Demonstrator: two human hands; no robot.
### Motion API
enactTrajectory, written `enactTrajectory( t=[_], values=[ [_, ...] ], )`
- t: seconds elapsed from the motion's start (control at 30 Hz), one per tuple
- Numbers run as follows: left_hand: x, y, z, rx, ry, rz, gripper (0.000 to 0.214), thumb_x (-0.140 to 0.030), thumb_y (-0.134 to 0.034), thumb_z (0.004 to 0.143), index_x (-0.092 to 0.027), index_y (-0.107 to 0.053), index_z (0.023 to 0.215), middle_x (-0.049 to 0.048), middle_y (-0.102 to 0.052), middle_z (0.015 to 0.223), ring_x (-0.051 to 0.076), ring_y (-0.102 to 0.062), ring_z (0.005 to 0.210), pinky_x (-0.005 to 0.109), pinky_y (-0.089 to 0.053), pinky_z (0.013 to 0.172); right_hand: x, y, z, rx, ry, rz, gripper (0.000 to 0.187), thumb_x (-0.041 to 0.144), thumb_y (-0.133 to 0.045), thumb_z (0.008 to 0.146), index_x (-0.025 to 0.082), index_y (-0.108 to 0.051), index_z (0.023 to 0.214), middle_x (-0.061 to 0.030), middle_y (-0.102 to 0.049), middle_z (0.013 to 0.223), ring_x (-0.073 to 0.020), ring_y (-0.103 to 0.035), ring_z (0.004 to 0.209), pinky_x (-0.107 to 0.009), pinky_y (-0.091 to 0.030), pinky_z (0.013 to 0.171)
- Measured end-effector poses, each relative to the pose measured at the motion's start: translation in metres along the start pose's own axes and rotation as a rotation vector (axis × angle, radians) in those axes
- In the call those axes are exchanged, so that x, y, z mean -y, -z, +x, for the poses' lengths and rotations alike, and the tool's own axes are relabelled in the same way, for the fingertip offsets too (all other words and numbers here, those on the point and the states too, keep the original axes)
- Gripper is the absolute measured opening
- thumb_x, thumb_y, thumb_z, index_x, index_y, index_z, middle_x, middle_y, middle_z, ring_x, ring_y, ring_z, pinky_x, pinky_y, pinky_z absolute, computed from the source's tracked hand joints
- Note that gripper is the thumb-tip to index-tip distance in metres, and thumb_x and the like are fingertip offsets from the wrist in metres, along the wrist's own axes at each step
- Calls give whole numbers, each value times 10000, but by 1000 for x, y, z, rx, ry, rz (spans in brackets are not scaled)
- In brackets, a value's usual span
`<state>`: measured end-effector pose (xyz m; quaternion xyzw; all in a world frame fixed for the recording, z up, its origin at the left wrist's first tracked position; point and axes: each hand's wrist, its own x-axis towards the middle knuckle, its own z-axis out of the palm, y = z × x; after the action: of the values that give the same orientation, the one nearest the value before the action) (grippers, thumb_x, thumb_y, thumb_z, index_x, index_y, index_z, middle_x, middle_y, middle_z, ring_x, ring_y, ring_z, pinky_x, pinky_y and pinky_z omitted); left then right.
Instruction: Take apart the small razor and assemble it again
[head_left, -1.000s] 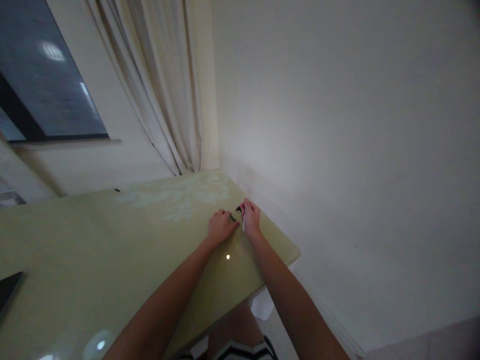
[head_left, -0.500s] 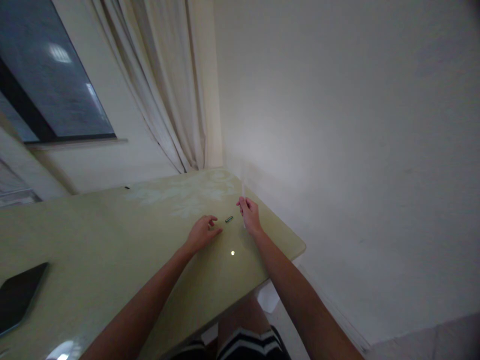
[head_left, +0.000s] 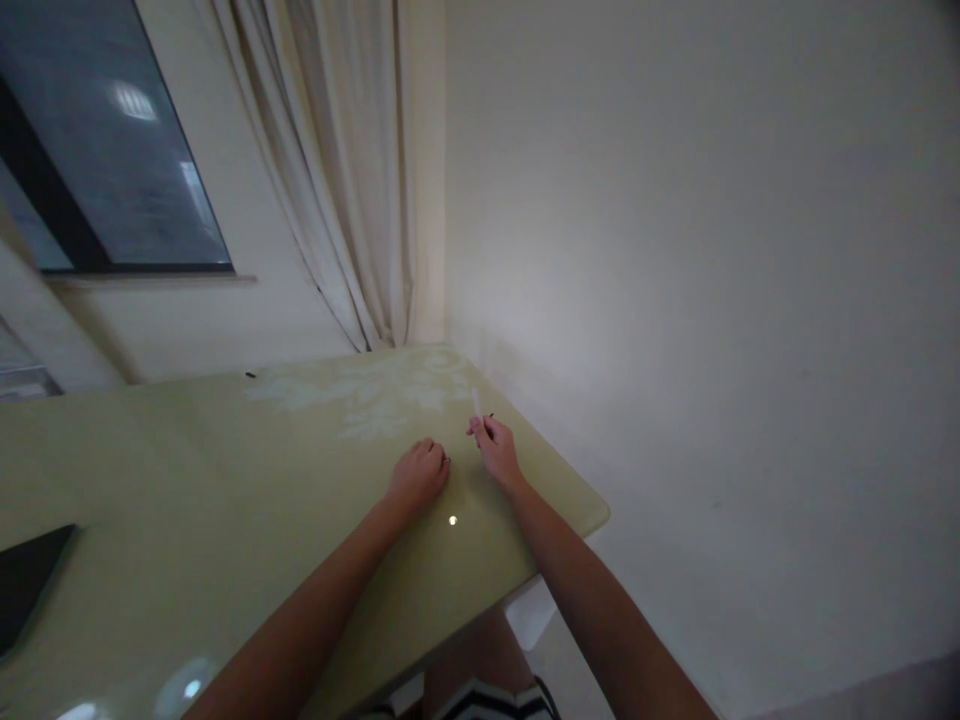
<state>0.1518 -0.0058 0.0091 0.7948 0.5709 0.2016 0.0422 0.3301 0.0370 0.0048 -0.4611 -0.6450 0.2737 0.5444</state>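
My left hand [head_left: 421,470] rests low over the table, its fingers curled together. A tiny dark tip of the small dark cylinder [head_left: 448,460] peeks out at its fingertips; the rest is hidden. To the right, my right hand [head_left: 495,445] is closed in a pinch just above the table. A thin, whitish, see-through stick [head_left: 476,402] rises out of its fingers, too faint to name more exactly. A small dark tip [head_left: 491,415] also shows at the top of this hand. The two hands are a short way apart.
The pale green glossy table [head_left: 225,480] runs off to the left, its right corner near the wall [head_left: 675,300]. A dark flat object [head_left: 34,580] lies at the left edge. One small black piece [head_left: 250,375] sits near the far edge, left of the curtain [head_left: 352,200].
My left hand has closed over the small dark cylinder that lay on the table between my hands. The right hand keeps its pinch, slightly lower in view. The view has shifted a little.
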Motion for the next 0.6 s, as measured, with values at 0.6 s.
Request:
enactTrajectory(
  t=[0.6],
  values=[
    [84, 59, -75, -307, 168, -111, 216, -384, -605, 880, -205, -709, 822, 59, -707, 838, 217, -655, 752, 340, -491, 741, 55, -119, -6, 309, -244, 187, 330, 403, -572, 973, 149, -713, 815, 23, -547, 634, -102, -451, 546, -235, -333, 567]
  ],
)
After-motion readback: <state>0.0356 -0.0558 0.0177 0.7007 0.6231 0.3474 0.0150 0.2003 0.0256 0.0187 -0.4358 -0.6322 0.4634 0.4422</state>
